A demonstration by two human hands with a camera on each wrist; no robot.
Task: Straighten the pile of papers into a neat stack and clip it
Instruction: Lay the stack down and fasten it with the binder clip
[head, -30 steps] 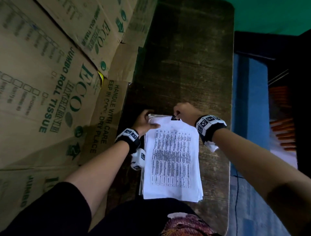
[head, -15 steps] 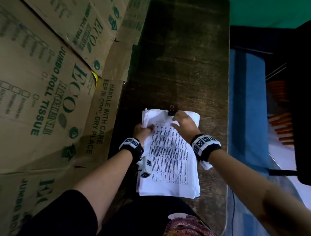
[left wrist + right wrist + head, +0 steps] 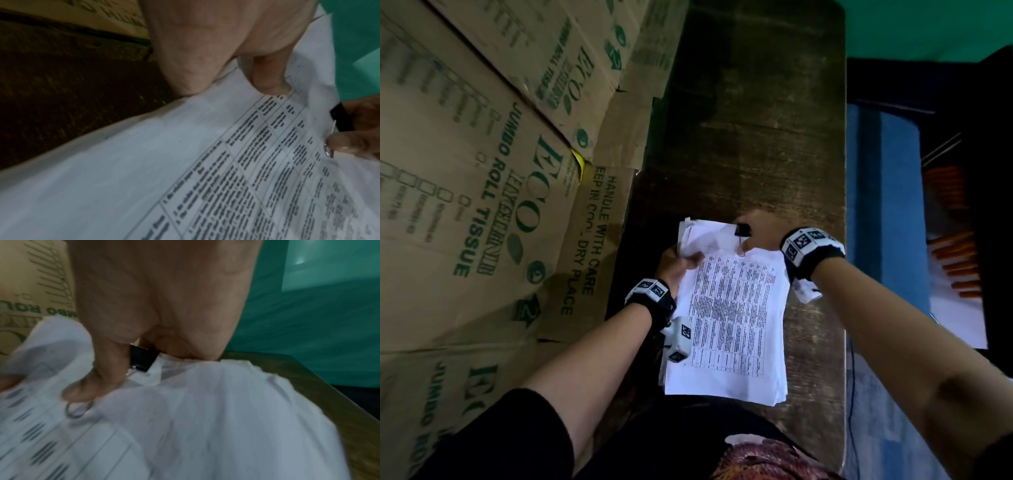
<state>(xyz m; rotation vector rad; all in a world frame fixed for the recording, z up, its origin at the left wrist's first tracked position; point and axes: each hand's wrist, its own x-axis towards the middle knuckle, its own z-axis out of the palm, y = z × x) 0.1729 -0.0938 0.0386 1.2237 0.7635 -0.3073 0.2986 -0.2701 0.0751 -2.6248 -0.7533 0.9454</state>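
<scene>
A pile of white printed papers [image 3: 732,318] lies on the near end of a dark wooden table [image 3: 756,130]. A black binder clip [image 3: 742,230] sits on the pile's far edge. My right hand [image 3: 751,237] pinches the clip, and its thumb [image 3: 86,391] presses the wire handle [image 3: 77,410] flat onto the top sheet. My left hand [image 3: 685,261] grips the pile's far left side, thumb [image 3: 267,78] on top of the papers [image 3: 164,162]. The far left corner sheets curl up unevenly. In the left wrist view the clip [image 3: 342,120] shows at the right edge.
Large cardboard boxes [image 3: 482,178] printed with green lettering stand close against the table's left side. To the right the table edge drops to a blue floor surface [image 3: 883,212], and several orange sticks [image 3: 955,260] lie farther right.
My right hand has moved from lying on top of the pile to the clip at the far edge, and the clip's wire handle has gone from upright to folded down. My left hand keeps its hold.
</scene>
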